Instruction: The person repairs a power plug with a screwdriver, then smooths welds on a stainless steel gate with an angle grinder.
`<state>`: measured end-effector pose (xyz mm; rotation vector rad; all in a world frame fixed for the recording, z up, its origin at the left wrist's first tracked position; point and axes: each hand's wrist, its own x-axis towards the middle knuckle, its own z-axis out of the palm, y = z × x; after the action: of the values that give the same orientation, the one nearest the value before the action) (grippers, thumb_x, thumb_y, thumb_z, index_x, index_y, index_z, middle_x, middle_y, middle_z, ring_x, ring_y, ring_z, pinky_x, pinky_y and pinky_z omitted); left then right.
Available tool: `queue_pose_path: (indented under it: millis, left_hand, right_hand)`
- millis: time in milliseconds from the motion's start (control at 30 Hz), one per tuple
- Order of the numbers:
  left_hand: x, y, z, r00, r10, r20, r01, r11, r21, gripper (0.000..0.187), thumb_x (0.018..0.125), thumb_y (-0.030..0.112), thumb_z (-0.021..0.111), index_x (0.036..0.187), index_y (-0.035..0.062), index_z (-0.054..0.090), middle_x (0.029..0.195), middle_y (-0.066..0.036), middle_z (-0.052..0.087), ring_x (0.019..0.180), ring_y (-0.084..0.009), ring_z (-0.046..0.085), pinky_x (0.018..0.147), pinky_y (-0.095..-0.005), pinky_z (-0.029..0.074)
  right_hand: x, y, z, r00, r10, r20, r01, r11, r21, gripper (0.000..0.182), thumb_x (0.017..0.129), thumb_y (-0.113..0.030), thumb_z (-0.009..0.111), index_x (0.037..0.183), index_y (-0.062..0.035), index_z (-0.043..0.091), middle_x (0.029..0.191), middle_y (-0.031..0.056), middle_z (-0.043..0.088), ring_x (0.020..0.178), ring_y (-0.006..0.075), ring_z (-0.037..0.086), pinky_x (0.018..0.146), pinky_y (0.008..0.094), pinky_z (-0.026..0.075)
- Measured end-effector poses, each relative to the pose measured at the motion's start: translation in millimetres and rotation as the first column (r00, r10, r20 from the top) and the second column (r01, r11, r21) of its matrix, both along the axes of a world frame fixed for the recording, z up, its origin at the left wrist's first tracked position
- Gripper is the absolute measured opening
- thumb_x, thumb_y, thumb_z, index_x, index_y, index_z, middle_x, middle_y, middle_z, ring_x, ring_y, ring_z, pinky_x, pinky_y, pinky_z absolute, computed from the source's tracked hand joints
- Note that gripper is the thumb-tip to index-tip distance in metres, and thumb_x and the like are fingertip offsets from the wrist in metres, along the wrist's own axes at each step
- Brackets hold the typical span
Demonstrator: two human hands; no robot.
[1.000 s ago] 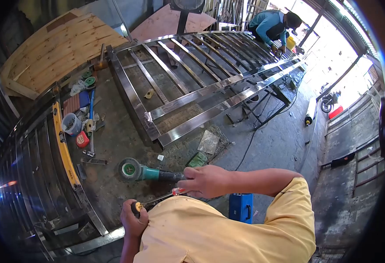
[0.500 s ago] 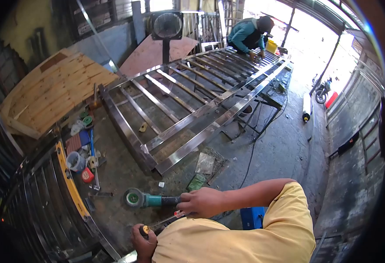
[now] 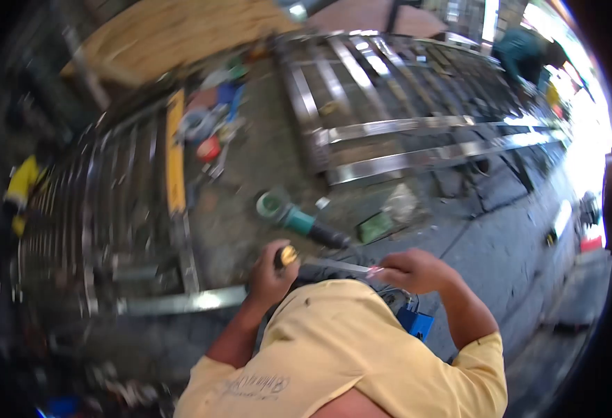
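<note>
My left hand (image 3: pixel 270 273) is closed around a black and yellow tape measure (image 3: pixel 286 256) in front of my chest. A pale, thin blade (image 3: pixel 337 265) stretches from it towards my right hand (image 3: pixel 414 270). My right fingers are pinched at the blade's far end, where a small red and white piece shows, too blurred to name. Just beyond both hands, a green angle grinder (image 3: pixel 295 219) lies on the floor, its disc end pointing away to the left. A green block-like item (image 3: pixel 375 227) rests to the grinder's right.
A shiny metal frame with bars (image 3: pixel 396 164) stands ahead; a person in a teal top (image 3: pixel 522 56) bends at its far end. Another barred frame (image 3: pixel 87 223) is at left, with a yellow spirit level (image 3: pixel 175 153) along it. Loose tools surround a red tape measure (image 3: pixel 208 149).
The view has swung left and down. My right hand has moved from over the grinder's handle to its right side, and my hands are farther apart, with the blade stretched between them.
</note>
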<state>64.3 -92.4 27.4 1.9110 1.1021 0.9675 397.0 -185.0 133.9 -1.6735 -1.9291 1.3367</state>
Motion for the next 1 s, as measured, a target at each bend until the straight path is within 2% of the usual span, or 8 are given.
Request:
queue_pose_path:
  millis: [100,200,333,567,667,800,833,1000]
  left_hand:
    - [-1.7,-16.4,14.8,0.979,-0.005,0.203,0.045,0.980,-0.194,0.044,0.097,0.019,0.070,0.134,0.0048,0.051,0.111,-0.007,0.058,0.098,-0.0168,0.058,0.089,-0.0303,0.048]
    - [-3.3,-33.1,20.0,0.933,-0.099,0.347,0.196,0.947,-0.256,0.049,0.103,0.020,0.065,0.143,0.0054,0.041,0.115,-0.001,0.048,0.101,-0.0084,0.046,0.090,-0.0241,0.041]
    - [-1.6,-46.6,31.9,0.934,-0.112,0.340,0.203,0.949,-0.242,0.053,0.101,0.020,0.068,0.144,0.0059,0.041,0.119,-0.005,0.050,0.106,-0.0123,0.049,0.095,-0.0286,0.042]
    - [-23.1,-64.0,47.8,0.971,-0.079,0.223,0.136,0.959,-0.249,0.046,0.096,0.020,0.068,0.136,0.0064,0.048,0.113,-0.008,0.056,0.102,-0.0153,0.056,0.091,-0.0325,0.048]
    - [-36.4,-62.6,38.1,0.964,-0.041,0.264,0.131,0.934,-0.332,0.045,0.096,0.016,0.064,0.137,0.0057,0.047,0.117,-0.005,0.052,0.109,-0.0149,0.052,0.098,-0.0307,0.042]
    - [-51.5,-37.5,38.5,0.882,0.070,0.466,0.145,0.901,-0.409,0.046,0.096,0.011,0.062,0.138,0.0063,0.045,0.112,-0.003,0.052,0.100,-0.0097,0.051,0.089,-0.0263,0.043]
    - [-55.6,-24.3,38.7,0.885,0.039,0.463,0.119,0.944,-0.308,0.046,0.094,0.007,0.064,0.137,0.0068,0.045,0.107,-0.002,0.053,0.092,-0.0068,0.051,0.082,-0.0243,0.043]
    - [-79.8,43.7,20.8,0.887,0.206,0.414,-0.068,0.944,-0.324,0.044,0.090,0.019,0.079,0.123,0.0084,0.052,0.104,-0.002,0.056,0.095,-0.0110,0.054,0.083,-0.0283,0.048]
  right_hand:
    - [-0.3,-9.2,-9.4,0.738,-0.396,-0.547,0.292,0.918,-0.270,0.023,0.103,-0.023,0.065,0.113,-0.0025,0.064,0.078,0.0012,0.062,0.069,0.0088,0.057,0.058,0.0300,0.044]
    - [-25.1,-3.9,-38.1,0.690,-0.372,-0.621,0.332,0.925,-0.186,0.019,0.103,-0.015,0.062,0.117,-0.0021,0.058,0.078,-0.0016,0.054,0.069,0.0051,0.050,0.058,0.0240,0.039]
    - [-57.6,41.4,-74.7,0.911,-0.347,-0.223,0.363,0.931,0.033,0.024,0.099,-0.021,0.066,0.111,-0.0008,0.060,0.079,0.0048,0.059,0.072,0.0111,0.057,0.064,0.0301,0.046]
    - [-79.6,129.9,-159.5,0.926,-0.377,0.009,0.356,0.884,0.301,0.036,0.090,-0.028,0.064,0.111,0.0015,0.063,0.096,0.0240,0.070,0.090,0.0429,0.066,0.083,0.0457,0.052]
    - [-87.9,165.5,-196.5,0.915,-0.399,0.059,0.353,0.862,0.365,0.037,0.090,-0.029,0.064,0.113,0.0011,0.064,0.099,0.0252,0.071,0.096,0.0434,0.067,0.087,0.0467,0.052]
    - [-105.1,195.5,-215.9,0.921,-0.388,0.042,0.342,0.853,0.393,0.031,0.093,-0.022,0.063,0.116,-0.0005,0.063,0.106,0.0256,0.069,0.102,0.0446,0.066,0.089,0.0500,0.052]
    - [-106.7,198.7,-223.7,0.917,-0.384,0.102,0.315,0.859,0.404,0.030,0.096,-0.021,0.063,0.117,-0.0013,0.061,0.108,0.0257,0.069,0.103,0.0463,0.065,0.088,0.0521,0.051]
    - [-102.3,194.8,-244.3,0.932,-0.290,0.220,0.205,0.918,0.340,0.027,0.095,-0.018,0.062,0.117,-0.0040,0.060,0.105,0.0261,0.068,0.101,0.0480,0.064,0.087,0.0517,0.052]
